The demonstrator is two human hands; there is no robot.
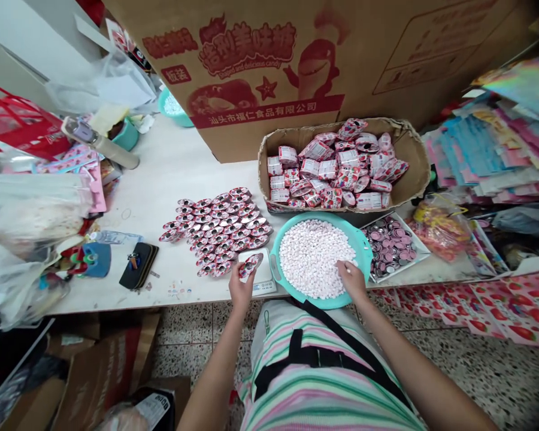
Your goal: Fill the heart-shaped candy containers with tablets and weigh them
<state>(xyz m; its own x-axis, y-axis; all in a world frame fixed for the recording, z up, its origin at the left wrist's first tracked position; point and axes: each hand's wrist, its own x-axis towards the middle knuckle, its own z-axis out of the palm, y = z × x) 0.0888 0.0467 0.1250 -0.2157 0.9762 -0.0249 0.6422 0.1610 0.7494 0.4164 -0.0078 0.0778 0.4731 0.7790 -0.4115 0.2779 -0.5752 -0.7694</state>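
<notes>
My left hand (241, 291) pinches a small red-and-white printed candy packet (251, 265) with an opening on top. It is above a white digital scale (265, 274) at the table's front edge. My right hand (353, 281) has its fingers curled together at the right side of a heap of small pale pink candies (314, 251); what is between the fingertips is hidden. The candies lie in a round turquoise basin (276, 257). Left of the basin, several similar packets (224, 227) stand in tight rows with their tops facing up.
A cut-down cardboard box (263, 179) full of printed packets stands behind the basin, before a large carton (269, 78). Right of the basin is a tray of pink and silver round pieces (390, 242). A dark wallet (138, 265) lies at the left. Stacked plastic packaging (489, 149) fills the right.
</notes>
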